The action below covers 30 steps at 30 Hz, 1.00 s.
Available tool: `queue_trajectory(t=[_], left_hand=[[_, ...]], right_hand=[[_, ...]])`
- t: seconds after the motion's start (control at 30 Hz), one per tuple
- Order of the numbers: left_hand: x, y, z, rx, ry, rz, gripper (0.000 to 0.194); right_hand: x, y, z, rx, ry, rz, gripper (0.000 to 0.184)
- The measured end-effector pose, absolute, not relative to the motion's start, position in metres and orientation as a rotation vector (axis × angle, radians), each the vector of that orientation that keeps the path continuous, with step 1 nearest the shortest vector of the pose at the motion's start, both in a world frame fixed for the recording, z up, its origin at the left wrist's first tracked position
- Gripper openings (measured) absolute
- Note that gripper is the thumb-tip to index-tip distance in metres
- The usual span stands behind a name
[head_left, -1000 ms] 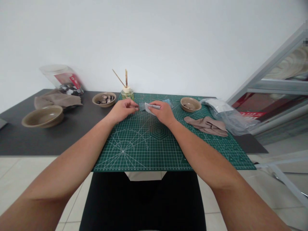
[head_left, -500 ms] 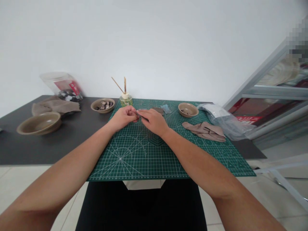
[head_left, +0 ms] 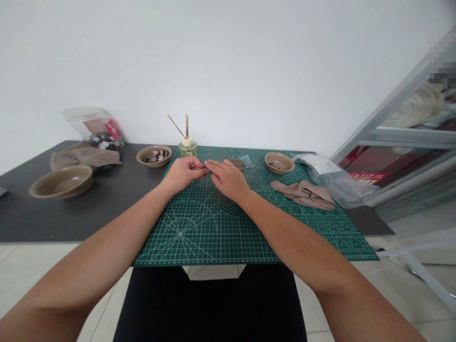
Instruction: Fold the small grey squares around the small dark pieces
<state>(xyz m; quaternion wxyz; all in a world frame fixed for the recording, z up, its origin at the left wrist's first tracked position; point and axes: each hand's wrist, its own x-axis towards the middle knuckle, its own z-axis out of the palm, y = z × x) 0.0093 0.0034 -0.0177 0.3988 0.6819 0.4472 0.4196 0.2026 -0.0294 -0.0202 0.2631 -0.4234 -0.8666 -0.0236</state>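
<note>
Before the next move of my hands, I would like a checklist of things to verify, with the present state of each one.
1. Both hands above the green mat: ok; left hand and right hand meet at the fingertips.
2. Secure grip on a piece: cannot tell; the fingers hide what is between them.
3. Blue packet not under a hand: ok; it lies on the mat beyond the right hand.
4. Bottle with sticks upright: ok, but the left hand is close in front.
5. Brown cloth on the mat spread flat: not ok; it is crumpled.
</note>
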Motion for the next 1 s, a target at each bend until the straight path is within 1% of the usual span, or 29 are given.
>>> queue_trajectory(t=[0.17, 0.37, 0.53, 0.8, 1.0], left_hand=[[0.0117, -0.001, -0.0133, 1.766, 1.183, 1.109, 0.017], [0.014, -0.0003, -0.0162, 1.7, 1.104, 1.148, 0.028], [0.015, 0.001, -0.0172, 1.667, 1.079, 1.146, 0.029], [0.0105, 0.0023, -0.0187, 1.787, 1.199, 1.14, 0.016], [0.0114, 0.0038, -0.0216, 1.651, 1.128, 1.209, 0.023]], right_hand=[[0.1996, -0.0325, -0.0175, -1.145, -2.365, -0.073, 0.048], [0.2003, -0.033, -0.0157, -1.183, -2.335, -0.028, 0.051], [0.1999, -0.0343, -0.0158, -1.215, -2.358, -0.059, 0.053], [0.196, -0.0383, -0.0156, -1.193, -2.422, -0.252, 0.05], [0.1973, -0.0396, -0.0119, -1.235, -2.383, -0.241, 0.049]])
